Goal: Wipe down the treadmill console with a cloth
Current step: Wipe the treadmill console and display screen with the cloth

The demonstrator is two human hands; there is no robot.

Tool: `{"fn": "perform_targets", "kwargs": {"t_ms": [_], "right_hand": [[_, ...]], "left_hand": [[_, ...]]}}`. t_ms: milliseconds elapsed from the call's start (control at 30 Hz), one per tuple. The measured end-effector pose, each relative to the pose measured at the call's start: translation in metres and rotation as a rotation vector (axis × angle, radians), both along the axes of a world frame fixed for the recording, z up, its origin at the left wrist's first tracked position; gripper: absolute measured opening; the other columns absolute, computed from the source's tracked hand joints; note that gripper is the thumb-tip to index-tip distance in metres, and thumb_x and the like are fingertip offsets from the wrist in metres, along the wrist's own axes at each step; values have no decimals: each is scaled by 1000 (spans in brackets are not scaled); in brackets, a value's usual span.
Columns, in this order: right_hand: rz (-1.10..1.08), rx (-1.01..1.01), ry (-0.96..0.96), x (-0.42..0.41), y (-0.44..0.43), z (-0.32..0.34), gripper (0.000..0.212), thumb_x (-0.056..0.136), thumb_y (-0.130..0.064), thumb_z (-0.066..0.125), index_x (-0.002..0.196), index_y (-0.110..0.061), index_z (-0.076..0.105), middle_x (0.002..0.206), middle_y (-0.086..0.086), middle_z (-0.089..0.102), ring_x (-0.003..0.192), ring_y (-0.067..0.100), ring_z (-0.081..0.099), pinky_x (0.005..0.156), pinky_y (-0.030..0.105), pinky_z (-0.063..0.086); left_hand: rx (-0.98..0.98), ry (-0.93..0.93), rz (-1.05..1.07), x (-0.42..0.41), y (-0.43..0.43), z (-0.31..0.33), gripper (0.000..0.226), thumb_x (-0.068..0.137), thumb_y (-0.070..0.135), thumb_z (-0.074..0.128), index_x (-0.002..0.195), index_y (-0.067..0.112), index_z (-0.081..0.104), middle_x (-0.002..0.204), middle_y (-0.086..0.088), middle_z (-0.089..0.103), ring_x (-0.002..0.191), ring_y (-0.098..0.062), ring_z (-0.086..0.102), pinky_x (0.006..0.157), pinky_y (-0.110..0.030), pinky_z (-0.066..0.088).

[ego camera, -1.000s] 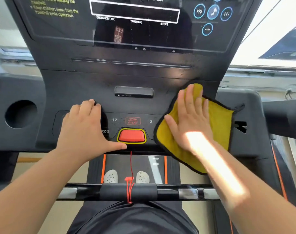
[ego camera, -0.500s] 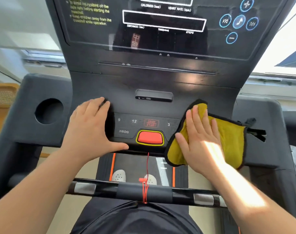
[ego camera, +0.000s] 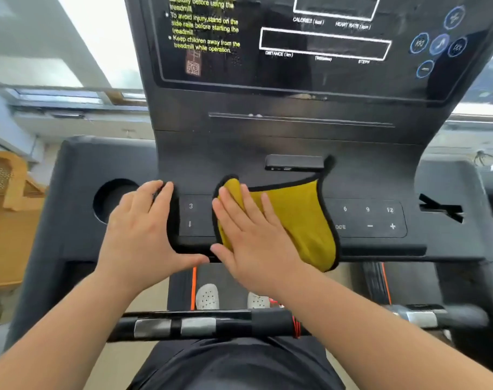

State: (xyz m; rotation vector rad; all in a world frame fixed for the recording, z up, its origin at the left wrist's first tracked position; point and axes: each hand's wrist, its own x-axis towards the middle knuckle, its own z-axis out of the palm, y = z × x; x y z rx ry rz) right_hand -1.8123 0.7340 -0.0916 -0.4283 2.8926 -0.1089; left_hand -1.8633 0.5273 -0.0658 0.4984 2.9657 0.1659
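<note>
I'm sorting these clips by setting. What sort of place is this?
Probably a home workout corner or a small gym, indoors by a window; which of the two is hard to tell. A person stands at a treadmill console, bright windows run behind it, and wooden furniture sits at the left.

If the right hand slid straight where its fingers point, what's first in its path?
The right hand points up and slightly left: past the cloth edge it meets bare sloped console panel, likely passing left of the small black bar.

yellow black-edged cloth (ego camera: 296,218) spread flat on black treadmill console (ego camera: 281,142) button panel
</note>
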Motion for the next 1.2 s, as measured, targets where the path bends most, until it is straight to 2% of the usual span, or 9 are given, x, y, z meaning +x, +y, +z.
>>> {"fn": "perform_targets", "kwargs": {"t_ms": [167, 300, 400, 467, 567, 700, 867, 1033, 1200], "right_hand": [[-17, -42, -1, -9, -39, -1, 74, 102, -63, 14, 165, -24, 6, 173, -3, -3, 159, 24, -15, 128, 52, -4], [-335, 31, 15, 13, 16, -1, 84, 99, -72, 10, 166, -22, 8, 174, 0, -1, 159, 27, -10, 127, 52, -2], [-528, 114, -31, 23, 42, 3, 95, 94, -77, -3, 166, -15, 3, 173, 7, -6, 159, 31, -10, 128, 54, 2], [-599, 113, -29, 19, 34, 4, 98, 94, -77, -1, 165, -10, 4, 173, 12, -2, 159, 35, -7, 128, 57, 4], [-549, 99, -34, 7, -1, 9, 95, 96, -76, 8, 165, -11, 1, 173, 12, -6, 158, 37, -12, 127, 56, -3], [-244, -7, -64, -14, -67, 9, 86, 100, -71, 19, 164, -20, -9, 171, 4, -19, 154, 31, -27, 127, 52, -11], [-21, -31, -10, -25, -74, 0, 70, 102, -58, 16, 165, -28, 6, 173, -5, -1, 159, 25, -10, 128, 49, -7], [-329, 63, 30, -12, -5, -2, 71, 99, -66, 13, 164, -37, 7, 173, -9, -3, 159, 30, -11, 126, 61, -1], [-447, 64, 56, -14, -14, -2, 77, 101, -63, 16, 166, -22, 8, 174, 4, -1, 159, 33, -8, 126, 57, -1]], "left_hand": [[62, 11, -63, -4, -14, -6, 122, 51, 79, 65, 141, -1, 47, 141, -16, 49, 118, -38, 51, 102, -51, 43], [110, -15, -94, -10, -20, -6, 137, 41, 89, 64, 145, 2, 43, 142, -12, 47, 123, -34, 48, 108, -47, 39], [137, -27, -116, -14, -27, -6, 139, 41, 90, 65, 147, 3, 41, 143, -9, 47, 124, -31, 48, 110, -43, 36], [160, -35, -133, -16, -34, -6, 138, 42, 91, 61, 148, 4, 40, 144, -8, 47, 124, -30, 50, 110, -43, 37], [218, -52, -147, -17, -44, -6, 134, 46, 88, 61, 148, 5, 40, 144, -6, 48, 127, -28, 49, 108, -42, 39], [314, -67, -174, -15, -55, -6, 123, 52, 80, 65, 148, 6, 41, 142, -4, 51, 127, -23, 50, 102, -44, 48], [358, -110, -177, -21, -77, -9, 132, 48, 82, 67, 152, 10, 34, 146, 0, 45, 117, -21, 62, 93, -44, 55], [257, -47, -198, -21, -65, -10, 126, 52, 85, 59, 147, 4, 42, 141, -8, 54, 123, -29, 55, 104, -43, 45], [160, -88, -202, -23, -55, -8, 134, 46, 91, 55, 150, 8, 38, 147, -4, 47, 125, -31, 50, 107, -46, 40]]}}
